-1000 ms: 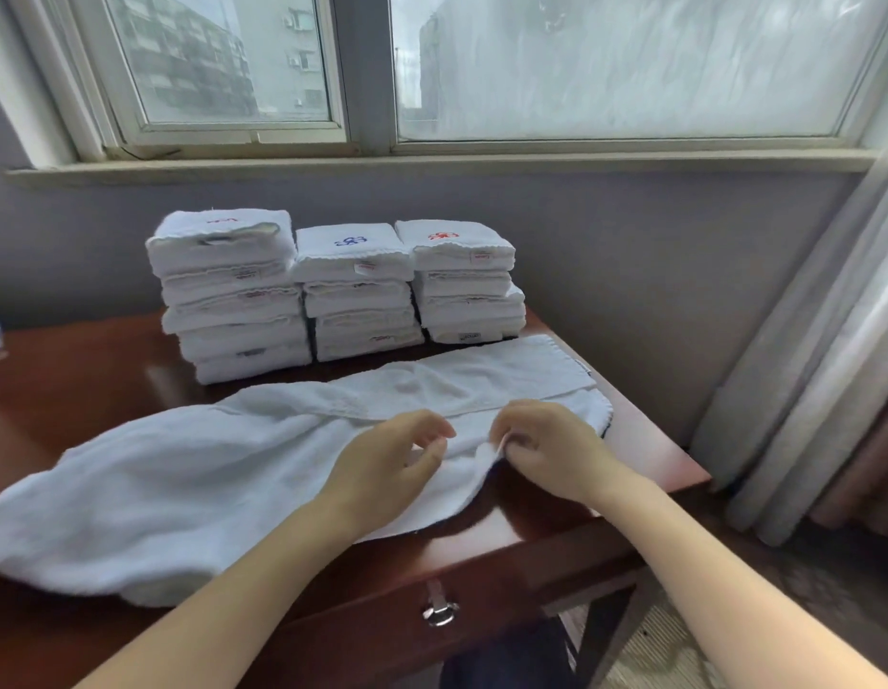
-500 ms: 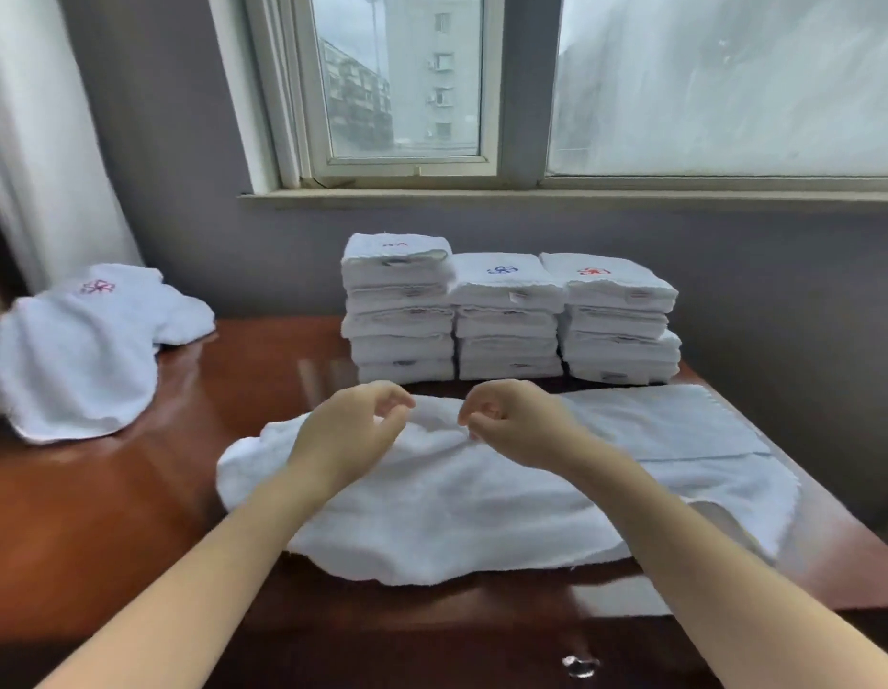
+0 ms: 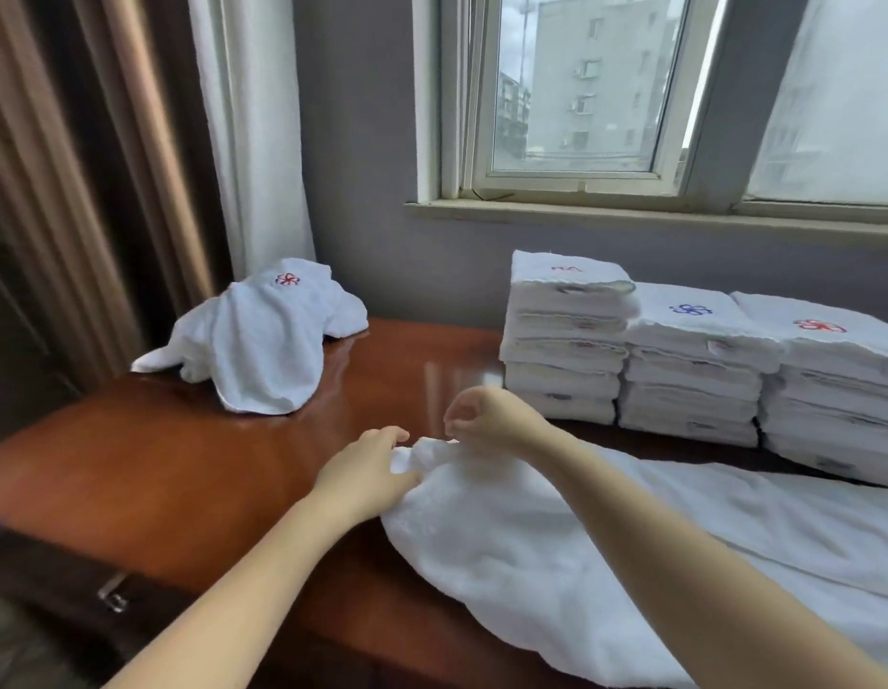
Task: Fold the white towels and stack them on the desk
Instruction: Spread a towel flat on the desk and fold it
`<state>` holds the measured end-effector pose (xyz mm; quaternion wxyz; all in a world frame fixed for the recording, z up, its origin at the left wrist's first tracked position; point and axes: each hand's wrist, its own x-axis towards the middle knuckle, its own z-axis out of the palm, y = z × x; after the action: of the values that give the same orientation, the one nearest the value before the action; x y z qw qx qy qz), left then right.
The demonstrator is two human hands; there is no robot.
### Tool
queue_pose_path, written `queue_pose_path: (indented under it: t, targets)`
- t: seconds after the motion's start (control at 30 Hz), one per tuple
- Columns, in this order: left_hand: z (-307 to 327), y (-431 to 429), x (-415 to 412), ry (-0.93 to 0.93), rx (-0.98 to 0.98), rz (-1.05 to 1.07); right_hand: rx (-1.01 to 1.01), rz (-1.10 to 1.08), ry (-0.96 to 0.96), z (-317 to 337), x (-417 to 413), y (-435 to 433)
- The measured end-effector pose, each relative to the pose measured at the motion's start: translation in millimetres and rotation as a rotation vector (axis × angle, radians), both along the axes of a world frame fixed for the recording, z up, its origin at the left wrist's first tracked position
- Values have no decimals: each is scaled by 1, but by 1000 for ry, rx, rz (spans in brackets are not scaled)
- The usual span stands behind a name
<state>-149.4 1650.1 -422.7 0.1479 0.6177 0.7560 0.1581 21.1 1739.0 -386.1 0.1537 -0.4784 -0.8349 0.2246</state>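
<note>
A long white towel (image 3: 606, 554) lies spread across the brown desk (image 3: 183, 464), running off to the right. My left hand (image 3: 367, 472) grips its bunched left end. My right hand (image 3: 491, 420) hovers just above that end with curled fingers pinching a bit of the cloth. Three stacks of folded white towels (image 3: 695, 370) stand at the back right by the wall. A loose heap of unfolded white towels (image 3: 262, 340) with a red flower mark sits at the back left of the desk.
A window with a grey sill (image 3: 631, 216) runs above the stacks. Curtains (image 3: 133, 166) hang at the left. A desk drawer with a metal handle (image 3: 113, 596) shows at the lower left, below the desk's front edge.
My view has swung left. Both hands have slid along the towel from its right part to its left end, and the heap of unfolded towels has come fully into sight.
</note>
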Motion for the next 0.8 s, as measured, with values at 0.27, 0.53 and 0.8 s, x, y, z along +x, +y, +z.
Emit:
queue_pose_path:
  t: [0.27, 0.53, 0.8]
  targets:
    - [-19, 4, -3, -47, -14, 67, -189, 106, -325, -14, -23, 24]
    - [-24, 0, -4, -343, 241, -4, -150, 131, -168, -15, -11, 21]
    - [44, -17, 21, -748, 664, -65, -398, 297, 297, 46, 19, -15]
